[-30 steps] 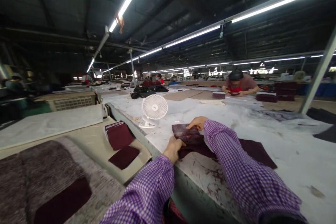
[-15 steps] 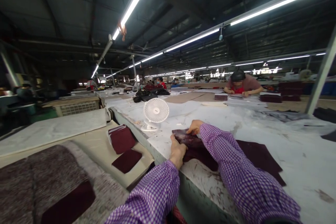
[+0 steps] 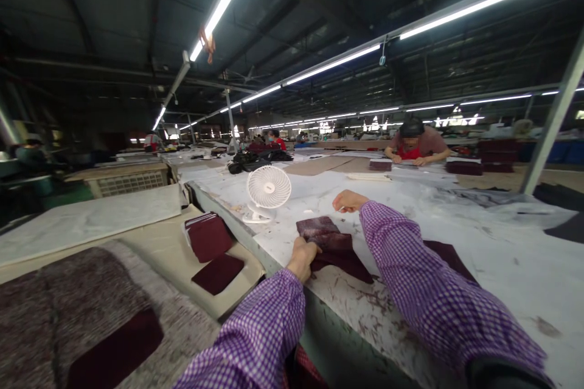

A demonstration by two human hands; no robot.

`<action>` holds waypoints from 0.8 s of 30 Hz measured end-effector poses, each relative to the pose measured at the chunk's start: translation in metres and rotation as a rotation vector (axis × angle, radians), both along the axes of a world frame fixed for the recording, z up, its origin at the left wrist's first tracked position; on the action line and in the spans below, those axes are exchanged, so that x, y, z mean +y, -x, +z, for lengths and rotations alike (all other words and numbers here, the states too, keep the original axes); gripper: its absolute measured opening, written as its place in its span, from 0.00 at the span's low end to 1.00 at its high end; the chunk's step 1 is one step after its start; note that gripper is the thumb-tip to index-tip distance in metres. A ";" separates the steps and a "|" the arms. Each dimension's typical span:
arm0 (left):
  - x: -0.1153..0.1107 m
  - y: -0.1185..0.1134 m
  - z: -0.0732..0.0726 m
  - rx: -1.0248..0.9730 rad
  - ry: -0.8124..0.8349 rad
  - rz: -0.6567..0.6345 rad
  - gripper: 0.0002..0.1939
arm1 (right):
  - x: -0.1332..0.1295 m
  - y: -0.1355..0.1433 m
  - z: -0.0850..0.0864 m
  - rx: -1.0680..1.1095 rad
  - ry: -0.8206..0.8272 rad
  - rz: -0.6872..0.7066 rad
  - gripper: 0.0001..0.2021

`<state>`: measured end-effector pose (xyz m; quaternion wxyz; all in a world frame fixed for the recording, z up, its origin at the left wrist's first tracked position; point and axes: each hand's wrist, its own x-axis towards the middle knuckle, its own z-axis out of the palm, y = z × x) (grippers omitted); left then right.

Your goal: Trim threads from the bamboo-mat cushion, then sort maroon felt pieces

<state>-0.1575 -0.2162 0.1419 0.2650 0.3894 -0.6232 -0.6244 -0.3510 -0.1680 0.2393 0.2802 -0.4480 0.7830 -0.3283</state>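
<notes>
My left hand [image 3: 302,258] grips the near left edge of a folded maroon fabric piece [image 3: 340,246], thumb on top. The fabric lies on the white-covered table near its edge, and a paler, greyish layer shows on its upper part. Just beyond the fabric, apart from it, my right hand [image 3: 349,201] hovers with its fingers curled together; whether something small is between them I cannot make out. Under my right forearm lies another maroon fabric piece [image 3: 449,256], partly hidden by the checked sleeve.
A small white fan [image 3: 269,187] stands beyond my left hand. On the lower surface at left lie a stack of maroon pieces [image 3: 210,238], a single piece [image 3: 218,273] and another piece [image 3: 116,349] on speckled cloth. Across the table a co-worker [image 3: 417,146] leans over.
My right hand has let go of the fabric and lifted away, up and to the right. The left hand stays on the fabric, which now lies more exposed.
</notes>
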 end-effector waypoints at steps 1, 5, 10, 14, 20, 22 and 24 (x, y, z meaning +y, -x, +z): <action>0.000 0.000 0.000 -0.004 -0.008 0.000 0.13 | 0.003 -0.002 0.004 0.051 0.008 0.041 0.13; 0.001 0.000 0.001 0.000 -0.036 0.006 0.16 | 0.021 -0.020 0.006 0.195 -0.013 0.256 0.14; -0.001 0.001 -0.001 0.026 -0.020 0.001 0.19 | 0.035 -0.041 -0.014 0.404 -0.009 0.403 0.23; -0.001 0.000 -0.004 0.060 0.041 -0.025 0.21 | 0.028 -0.043 -0.029 0.524 -0.019 0.418 0.19; 0.002 -0.001 -0.011 0.133 0.157 -0.044 0.33 | 0.007 -0.035 -0.048 0.496 -0.050 0.348 0.14; 0.001 -0.001 -0.014 0.146 0.178 -0.059 0.37 | 0.005 -0.032 -0.052 0.502 -0.057 0.324 0.11; 0.001 -0.002 -0.015 0.150 0.192 -0.077 0.40 | 0.004 -0.028 -0.055 0.494 -0.063 0.305 0.08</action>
